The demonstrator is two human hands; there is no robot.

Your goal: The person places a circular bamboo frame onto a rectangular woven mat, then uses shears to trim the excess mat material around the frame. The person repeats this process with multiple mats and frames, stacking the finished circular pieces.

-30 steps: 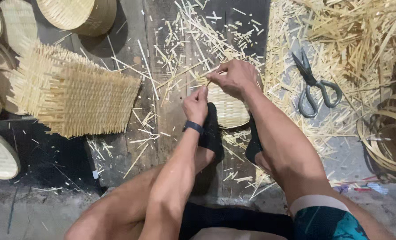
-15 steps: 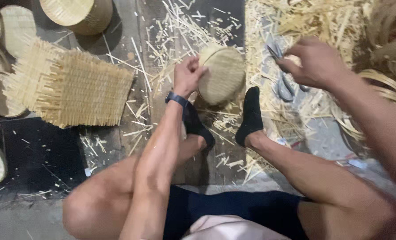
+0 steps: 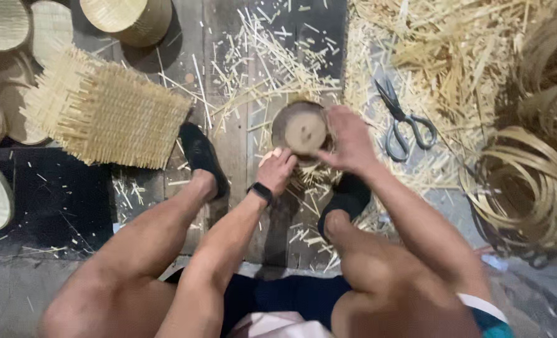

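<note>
A small round woven basket (image 3: pixel 300 129) sits over the floor boards between my feet, its brown bottom turned up toward me. My left hand (image 3: pixel 277 169) grips its near left edge; a dark band circles that wrist. My right hand (image 3: pixel 348 139) clasps its right side, fingers curled over the rim. Loose bamboo strips hang from under the basket. A pair of scissors (image 3: pixel 403 122) lies just right of my right hand on the straw.
A flat woven bamboo mat (image 3: pixel 106 112) lies at the left. Round woven baskets (image 3: pixel 128 19) and lids (image 3: pixel 0 22) stand at the top left. Coils of bamboo strip (image 3: pixel 528 188) pile up at the right. Cut bamboo slivers (image 3: pixel 453 56) litter the floor.
My right hand came back from the scissors to the basket. The basket was turned so its brown bottom faces up, and my left foot moved out to the left.
</note>
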